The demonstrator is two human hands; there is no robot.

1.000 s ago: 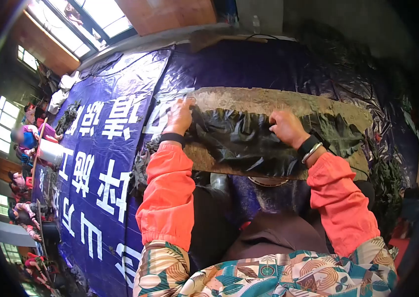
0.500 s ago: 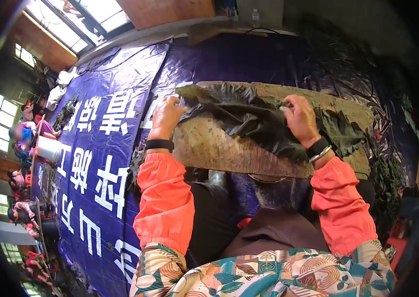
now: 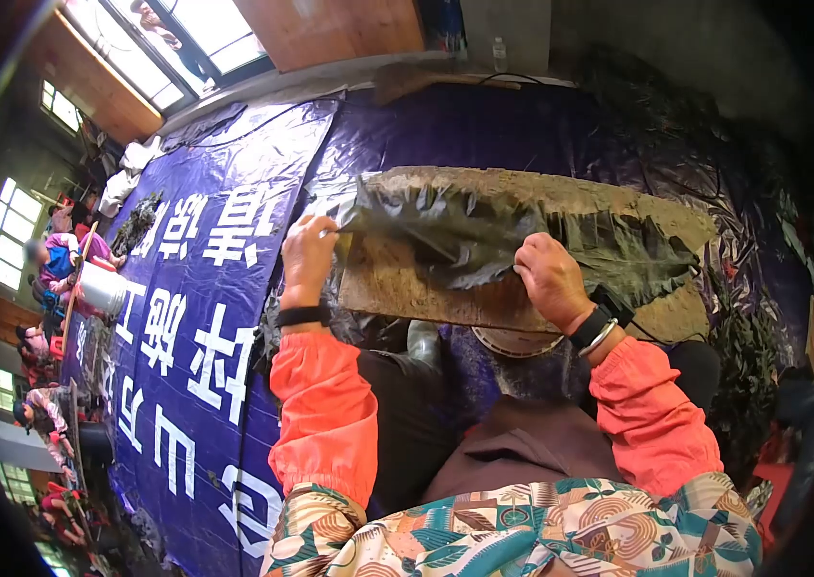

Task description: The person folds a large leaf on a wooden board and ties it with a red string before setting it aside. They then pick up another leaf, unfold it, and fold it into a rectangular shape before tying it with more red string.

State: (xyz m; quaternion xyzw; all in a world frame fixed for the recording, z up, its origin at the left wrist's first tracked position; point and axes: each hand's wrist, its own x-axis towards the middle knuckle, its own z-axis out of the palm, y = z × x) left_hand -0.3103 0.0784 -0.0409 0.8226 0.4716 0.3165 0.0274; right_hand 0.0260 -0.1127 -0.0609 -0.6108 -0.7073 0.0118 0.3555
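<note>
A long, dark, ruffled strip of kelp [image 3: 455, 231] lies across a worn wooden board [image 3: 397, 288] in front of me. At the board's left end my left hand [image 3: 309, 255] pinches the kelp's left end. Close to the board's front edge my right hand [image 3: 546, 274] is closed on the kelp's near edge with thumb and fingers. Between the hands the strip is spread fairly flat, with wrinkles running over it. Its right part stretches past my right hand toward the board's right end.
Under the board is a round rim [image 3: 517, 343]. A blue sheet with white characters [image 3: 205, 231] covers the floor. More dark kelp [image 3: 743, 356] is heaped at the right. At far left, people work near a white bucket [image 3: 102, 288]. A bottle [image 3: 499, 55] stands by the wall.
My left hand has moved slightly left and down. My right hand has come down and left toward the board's front edge. The kelp, bunched before, is now spread wider and flatter.
</note>
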